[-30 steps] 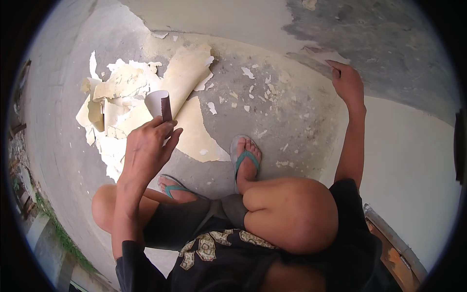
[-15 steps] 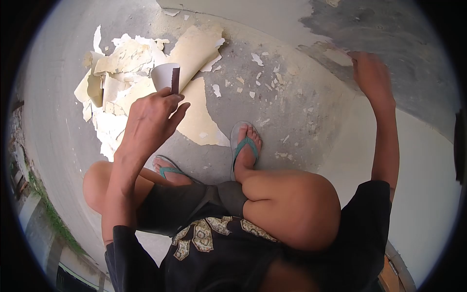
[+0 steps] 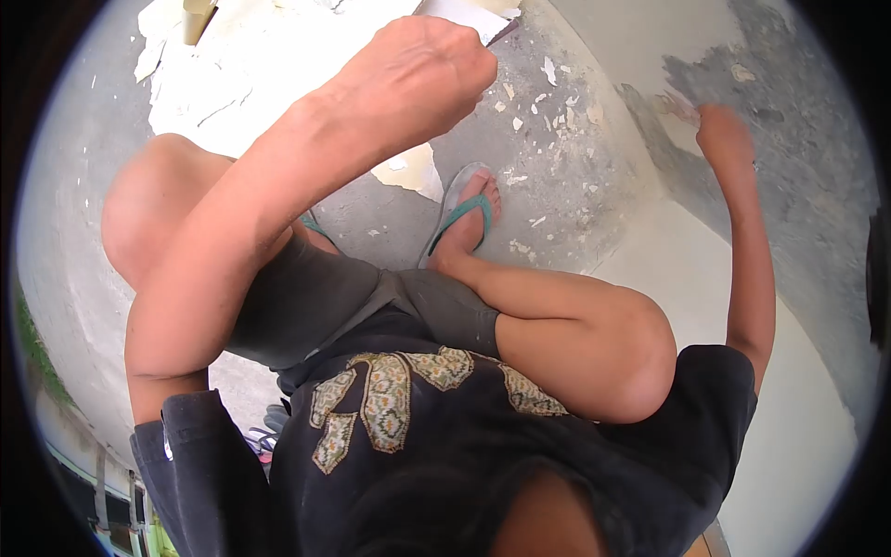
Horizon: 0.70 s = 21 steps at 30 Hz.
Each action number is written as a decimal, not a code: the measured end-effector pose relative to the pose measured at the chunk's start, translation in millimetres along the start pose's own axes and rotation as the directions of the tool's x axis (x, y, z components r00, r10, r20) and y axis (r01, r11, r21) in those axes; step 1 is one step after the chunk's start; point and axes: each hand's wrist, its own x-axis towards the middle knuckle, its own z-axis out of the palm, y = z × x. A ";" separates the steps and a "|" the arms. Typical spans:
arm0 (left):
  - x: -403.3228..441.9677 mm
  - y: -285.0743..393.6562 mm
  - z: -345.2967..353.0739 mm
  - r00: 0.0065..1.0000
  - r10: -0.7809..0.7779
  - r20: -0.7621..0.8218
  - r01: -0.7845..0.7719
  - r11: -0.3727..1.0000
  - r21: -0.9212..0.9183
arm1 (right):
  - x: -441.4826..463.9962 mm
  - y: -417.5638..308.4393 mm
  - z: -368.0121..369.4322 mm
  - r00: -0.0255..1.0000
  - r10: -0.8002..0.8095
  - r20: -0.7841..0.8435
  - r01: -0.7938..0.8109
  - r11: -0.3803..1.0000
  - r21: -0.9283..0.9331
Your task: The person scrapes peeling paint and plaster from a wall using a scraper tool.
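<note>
My left hand [image 3: 432,70] is raised over the floor, its fingers closed and turned away from me. It grips a white sheet with a brown face, like sandpaper [image 3: 469,17], which shows just past the knuckles. Over on the right, my right hand [image 3: 726,135] is at the wall with its fingers bunched, blurred by motion. Its fingertips meet the edge of a pale loose paint patch [image 3: 684,110] low on the wall. Whatever lies between those fingers is too small and smeared to make out. Bare grey plaster [image 3: 789,121] surrounds this spot.
Large peeled paint sheets [image 3: 241,79] lie heaped on the floor beyond my left arm. Small paint flakes [image 3: 549,70] are scattered over the grey concrete floor [image 3: 483,139]. My sandalled foot [image 3: 475,209] stands near them. White painted wall [image 3: 798,390] continues along my right side.
My left hand has come up closer to the camera and moved right with the sheet. The view has shifted, while my right hand stays at the wall's loose paint.
</note>
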 end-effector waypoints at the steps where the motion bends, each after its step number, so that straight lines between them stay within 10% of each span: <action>1: -2.1 -1.7 0.8 1.000 0.009 -0.021 -0.009 1.000 0.003 | 1.7 -1.6 -2.2 1.000 0.009 0.014 -0.009 1.000 -0.005; 17: -9.9 1.6 -9.1 0.996 0.004 -0.087 -0.007 0.999 -0.041 | 37.0 -12.9 84.8 0.984 -0.032 0.175 0.065 0.981 -0.185; 21: -4.3 1.4 -0.6 0.998 -0.027 -0.055 0.025 0.999 -0.033 | 11.1 5.1 -7.3 0.991 -0.088 0.105 0.086 0.996 0.022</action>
